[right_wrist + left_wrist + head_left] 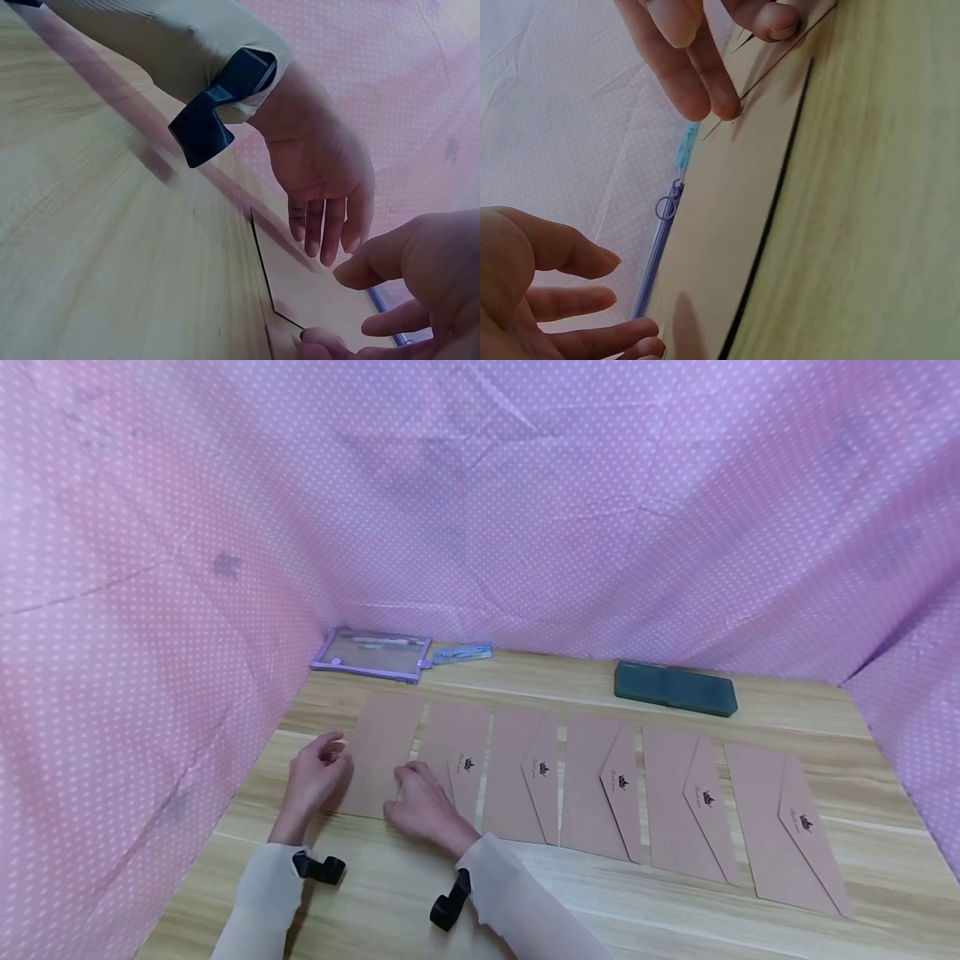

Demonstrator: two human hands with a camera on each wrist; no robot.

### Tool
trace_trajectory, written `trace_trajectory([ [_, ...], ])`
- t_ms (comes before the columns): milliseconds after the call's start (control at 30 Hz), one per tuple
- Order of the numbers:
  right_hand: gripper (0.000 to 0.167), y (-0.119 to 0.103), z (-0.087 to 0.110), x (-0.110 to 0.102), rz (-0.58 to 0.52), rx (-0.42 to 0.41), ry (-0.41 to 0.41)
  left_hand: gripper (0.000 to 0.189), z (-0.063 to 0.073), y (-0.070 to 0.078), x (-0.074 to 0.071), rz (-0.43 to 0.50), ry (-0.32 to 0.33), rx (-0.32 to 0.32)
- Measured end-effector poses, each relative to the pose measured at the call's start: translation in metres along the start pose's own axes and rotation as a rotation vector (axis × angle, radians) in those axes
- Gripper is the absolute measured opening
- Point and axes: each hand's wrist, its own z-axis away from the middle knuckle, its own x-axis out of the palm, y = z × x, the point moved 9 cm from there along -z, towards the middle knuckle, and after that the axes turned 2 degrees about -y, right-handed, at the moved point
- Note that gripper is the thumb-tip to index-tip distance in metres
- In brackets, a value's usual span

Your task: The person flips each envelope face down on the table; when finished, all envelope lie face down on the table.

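A row of brown paper envelopes lies on the table. The leftmost envelope (386, 735) shows a plain face, while its neighbour (450, 735) has a pointed flap with a black crown print. My left hand (313, 777) is at the plain envelope's left edge, its fingers loosely bent with nothing between them. Over the seam between these two envelopes is my right hand (426, 806), fingertips down at the plain envelope's right edge. In the right wrist view, the right hand's thumb and fingers (397, 322) are spread apart, low over the paper.
Several more flap-up envelopes (678, 793) continue to the right. Behind them are a purple-edged zip pouch (375, 656) with pens, a small blue packet (462, 653) and a dark green case (675, 687). Pink dotted cloth (480, 510) hangs around the wooden table (375, 877).
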Motion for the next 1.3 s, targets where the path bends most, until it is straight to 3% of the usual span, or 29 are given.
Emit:
trace_trajectory([
  [133,0.055,0.001,0.0,-0.005,-0.064,-0.022,0.018,0.047,0.001,0.002,-0.007,0.048,0.047,-0.013],
  [300,0.054,0.002,0.004,-0.014,-0.135,-0.05,0.041,0.042,0.002,0.008,-0.014,0.162,0.114,0.014],
  [533,0.053,0.005,0.013,-0.032,-0.174,-0.093,0.071,0.036,0.005,0.023,-0.009,0.315,0.1,0.083],
  [767,0.051,0.012,0.021,-0.052,-0.175,-0.146,0.138,0.037,0.009,0.038,0.003,0.534,0.007,0.109],
  [933,0.052,0.017,0.029,-0.06,-0.141,-0.178,0.152,0.036,0.014,0.046,0.016,0.67,-0.128,0.111],
  [1133,0.054,0.03,0.036,-0.067,-0.081,-0.192,0.173,0.024,0.019,0.051,0.032,0.843,-0.257,0.161],
  [1300,0.057,0.042,0.038,-0.074,-0.018,-0.182,0.186,0.027,0.023,0.055,0.045,0.947,-0.369,0.201],
])
